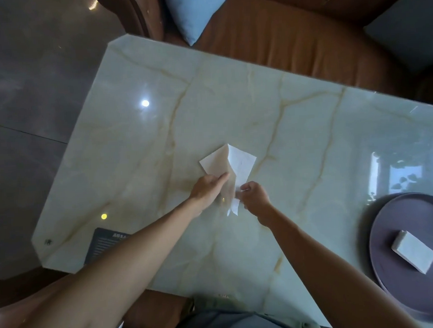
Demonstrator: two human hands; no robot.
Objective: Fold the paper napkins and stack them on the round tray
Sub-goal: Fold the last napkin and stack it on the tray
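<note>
A white paper napkin (238, 164) lies partly unfolded in the middle of the marble table (296, 124), with one flap raised along a centre crease. My left hand (208, 190) presses on its left flap with the fingers stretched out. My right hand (254, 195) pinches the napkin's near corner. At the right edge sits a dark round tray (403, 297), and a small stack of folded napkins (413, 251) rests on it.
A dark printed card (103, 246) lies at the table's near left edge. A brown sofa (291, 34) with a blue cushion (193, 10) stands beyond the table's far edge. Grey floor tiles (26, 98) are to the left.
</note>
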